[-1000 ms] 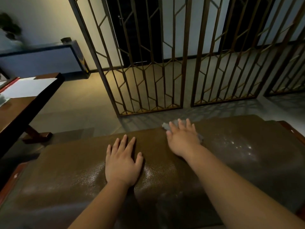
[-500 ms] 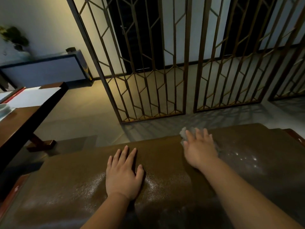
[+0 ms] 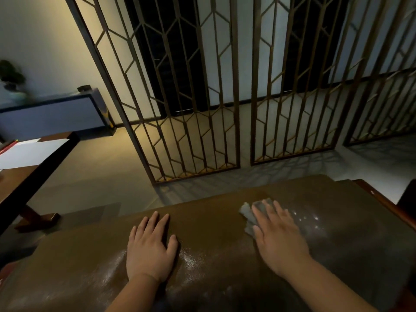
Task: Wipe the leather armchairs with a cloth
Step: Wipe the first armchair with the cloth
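Right hand (image 3: pixel 278 237), fingers flat, presses the cloth (image 3: pixel 248 216) beneath it onto the leather armchair (image 3: pixel 213 221); left hand (image 3: pixel 149 248), spread flat, apparently braces alongside.

We take this for a furnished home or a reception room: we see a brown leather armchair (image 3: pixel 225 221), gilded lattice screens (image 3: pixel 193 97) standing on a pale tiled floor (image 3: pixel 101 172), a dark wooden table (image 3: pixel 24 176) with papers, and a low sideboard (image 3: pixel 51 115) bearing a potted plant (image 3: pixel 11 79)
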